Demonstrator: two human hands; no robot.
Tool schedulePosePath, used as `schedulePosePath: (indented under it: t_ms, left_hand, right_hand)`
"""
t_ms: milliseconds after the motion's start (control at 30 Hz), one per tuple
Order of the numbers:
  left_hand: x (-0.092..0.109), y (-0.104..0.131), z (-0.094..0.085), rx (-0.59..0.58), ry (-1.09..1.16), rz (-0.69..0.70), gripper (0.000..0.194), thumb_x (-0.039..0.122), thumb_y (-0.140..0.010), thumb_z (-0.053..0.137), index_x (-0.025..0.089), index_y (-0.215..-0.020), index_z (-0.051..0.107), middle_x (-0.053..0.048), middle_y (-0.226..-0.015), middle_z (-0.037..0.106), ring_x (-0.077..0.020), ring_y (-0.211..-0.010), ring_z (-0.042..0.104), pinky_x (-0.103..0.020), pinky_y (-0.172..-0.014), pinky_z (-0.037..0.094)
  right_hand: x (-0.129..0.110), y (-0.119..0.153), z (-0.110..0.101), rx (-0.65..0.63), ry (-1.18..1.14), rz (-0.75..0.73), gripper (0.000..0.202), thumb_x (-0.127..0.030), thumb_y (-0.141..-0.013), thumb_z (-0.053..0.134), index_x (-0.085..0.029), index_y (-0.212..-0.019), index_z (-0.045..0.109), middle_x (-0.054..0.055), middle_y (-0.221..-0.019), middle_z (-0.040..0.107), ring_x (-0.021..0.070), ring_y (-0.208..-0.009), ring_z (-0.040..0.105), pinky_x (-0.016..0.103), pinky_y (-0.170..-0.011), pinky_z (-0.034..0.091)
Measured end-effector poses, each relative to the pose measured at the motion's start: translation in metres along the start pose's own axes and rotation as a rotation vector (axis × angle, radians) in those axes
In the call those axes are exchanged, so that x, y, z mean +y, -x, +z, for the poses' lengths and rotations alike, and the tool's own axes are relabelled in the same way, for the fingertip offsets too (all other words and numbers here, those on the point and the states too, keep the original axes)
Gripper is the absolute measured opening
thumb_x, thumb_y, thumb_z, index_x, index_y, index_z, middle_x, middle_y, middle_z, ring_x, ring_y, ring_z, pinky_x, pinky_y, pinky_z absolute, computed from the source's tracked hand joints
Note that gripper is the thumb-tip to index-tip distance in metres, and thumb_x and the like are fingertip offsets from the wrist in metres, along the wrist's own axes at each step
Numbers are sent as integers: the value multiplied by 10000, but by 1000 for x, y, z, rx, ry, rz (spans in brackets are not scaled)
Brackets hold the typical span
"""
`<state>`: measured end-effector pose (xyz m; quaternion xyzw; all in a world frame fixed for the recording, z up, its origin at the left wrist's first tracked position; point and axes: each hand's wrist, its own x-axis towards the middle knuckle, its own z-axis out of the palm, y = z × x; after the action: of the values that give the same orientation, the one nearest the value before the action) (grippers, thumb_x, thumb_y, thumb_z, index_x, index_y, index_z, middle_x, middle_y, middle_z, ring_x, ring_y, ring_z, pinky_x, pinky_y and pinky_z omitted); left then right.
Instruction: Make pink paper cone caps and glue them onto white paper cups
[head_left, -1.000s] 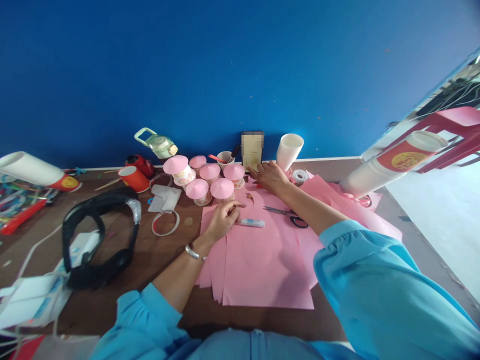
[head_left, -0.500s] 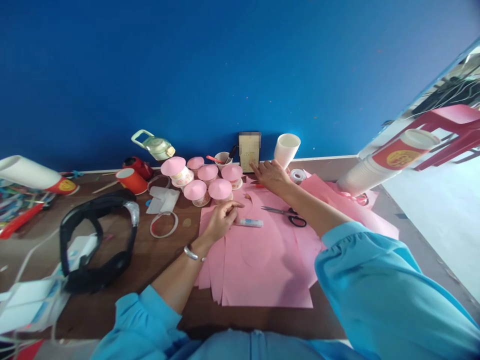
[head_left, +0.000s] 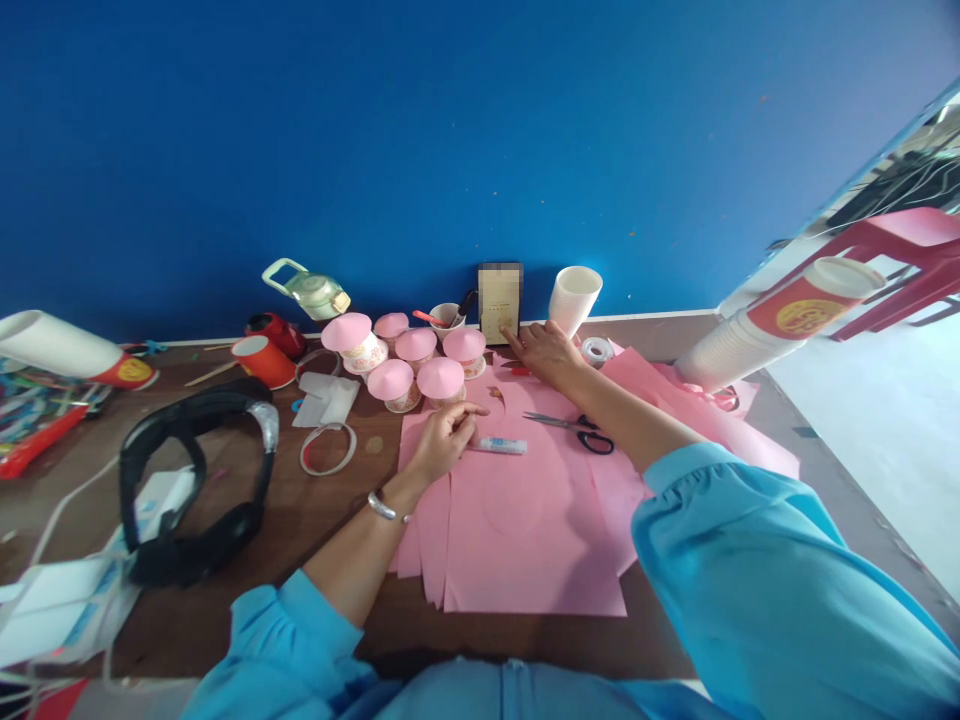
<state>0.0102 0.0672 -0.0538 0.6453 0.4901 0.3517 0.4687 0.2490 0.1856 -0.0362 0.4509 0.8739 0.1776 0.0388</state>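
Note:
My right hand reaches to the back of the table, its index finger at the lower part of a phone propped against the wall. Its fingers are apart and hold nothing. On the pink paper rests my left hand, index finger stretched out and the others loosely curled, holding nothing. Just right of it lies a glue tube. Black-handled scissors lie on the paper below my right forearm. Several paper cups with pink cone tops stand behind my left hand.
A stack of white cups and a tape roll are near my right hand. Left are a black headband-like frame, an orange cup and a bottle. A tilted cup stack lies right.
Almost nothing differs; my right index finger stays by the phone, and the picture on its screen has changed slightly. My left hand has not moved.

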Motion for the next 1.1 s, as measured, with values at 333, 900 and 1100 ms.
schedulePosePath:
  t_ms: [333,900,1100]
  left_hand:
    - [1,1,0,1,-18,16,314,312,-930,512,130,-1072,725,37,-579,585,-89,-474,450,-216,-507,382]
    - [-1,0,0,3,6,23,309,345,-928,534,139,-1054,726,37,-571,573,-89,-475,456,-207,-494,370]
    - [-3,0,0,-11,10,6,329,369,-938,531,136,-1079,715,43,-580,568,-78,-444,423,-201,-452,334]
  right_hand:
    - [0,2,7,12,9,-36,516,-193,-1087,235,-87,-1562,405,223,-1175,699,315,-1126,588,445,-936,331]
    - [-11,34,-7,83,-33,61,498,-94,-1040,292,-23,-1491,493,247,-1255,683,314,-1026,594,433,-830,337]
    - [-7,31,-7,52,-9,23,545,-103,-1068,224,-165,-1574,420,192,-1236,697,295,-1016,603,414,-812,315]
